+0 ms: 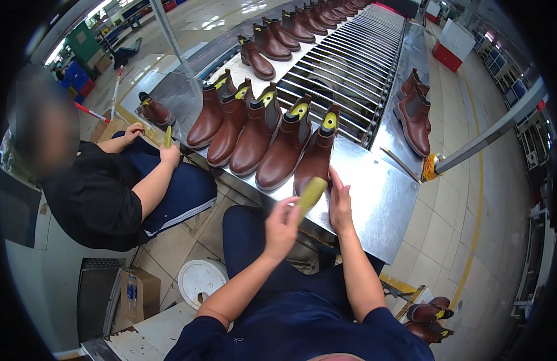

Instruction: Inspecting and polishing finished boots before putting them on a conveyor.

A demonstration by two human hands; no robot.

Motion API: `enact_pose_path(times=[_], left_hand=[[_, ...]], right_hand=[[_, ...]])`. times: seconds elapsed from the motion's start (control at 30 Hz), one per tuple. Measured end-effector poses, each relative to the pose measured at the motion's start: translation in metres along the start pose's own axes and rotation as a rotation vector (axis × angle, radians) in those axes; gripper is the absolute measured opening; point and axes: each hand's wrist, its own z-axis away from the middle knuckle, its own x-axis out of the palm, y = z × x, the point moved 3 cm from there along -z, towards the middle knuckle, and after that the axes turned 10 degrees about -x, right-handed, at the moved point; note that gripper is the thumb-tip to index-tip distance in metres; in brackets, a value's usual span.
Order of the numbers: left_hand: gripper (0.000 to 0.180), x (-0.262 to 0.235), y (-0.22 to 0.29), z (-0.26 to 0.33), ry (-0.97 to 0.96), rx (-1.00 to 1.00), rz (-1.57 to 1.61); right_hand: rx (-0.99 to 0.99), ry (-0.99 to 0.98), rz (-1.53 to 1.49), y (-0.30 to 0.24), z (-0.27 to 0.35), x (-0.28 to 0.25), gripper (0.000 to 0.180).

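Note:
Several brown ankle boots stand in a row on the metal table, toes toward me. The rightmost boot (315, 157) is directly in front of my hands. My left hand (282, 227) is closed around a flat olive-green pad (313, 196), slightly blurred, which overlaps the toe of that boot in the picture; whether they touch I cannot tell. Along the boot's right side, my right hand (340, 203) has its fingers stretched out, with nothing gripped. The neighbouring boot (281, 153) stands just to the left, with a yellow-green insole and dark elastic side panel.
A roller conveyor (344, 63) runs away from me, a line of boots (272, 45) at its left. More boots (414, 117) stand on the right ledge. At left a seated co-worker (92, 198) holds a similar pad (168, 136). A white bucket (200, 280) sits on the floor.

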Motion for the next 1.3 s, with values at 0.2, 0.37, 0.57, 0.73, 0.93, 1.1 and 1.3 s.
enact_pose_path(times=[0.2, 0.37, 0.57, 0.73, 0.93, 1.1, 1.3], left_hand=[[0.032, 0.051, 0.017, -0.011, -0.193, 0.447, -0.578], [0.074, 0.056, 0.042, -0.057, 0.133, 0.592, -0.5], [0.089, 0.063, 0.011, -0.125, 0.116, 0.339, -0.567], [0.082, 0.073, 0.014, -0.145, 0.188, 0.209, -0.628], [0.068, 0.059, 0.017, -0.087, -0.066, 0.199, -0.604], [0.071, 0.009, 0.027, -0.007, -0.128, 0.324, -0.697], [0.074, -0.022, 0.002, 0.02, -0.227, 0.3, -0.518]], right_hand=[[0.14, 0.284, -0.028, -0.01, 0.034, -0.026, 0.044], [0.131, 0.599, 0.258, -0.062, 0.035, -0.099, 0.043], [0.059, 0.394, 0.374, -0.053, 0.032, -0.093, 0.041], [0.049, 0.447, 0.301, -0.057, 0.033, -0.088, 0.042], [0.048, 0.459, 0.244, -0.052, 0.036, -0.103, 0.04], [0.036, 0.427, 0.238, -0.053, 0.037, -0.099, 0.04], [0.005, 0.53, 0.183, -0.036, 0.052, -0.136, 0.037]])
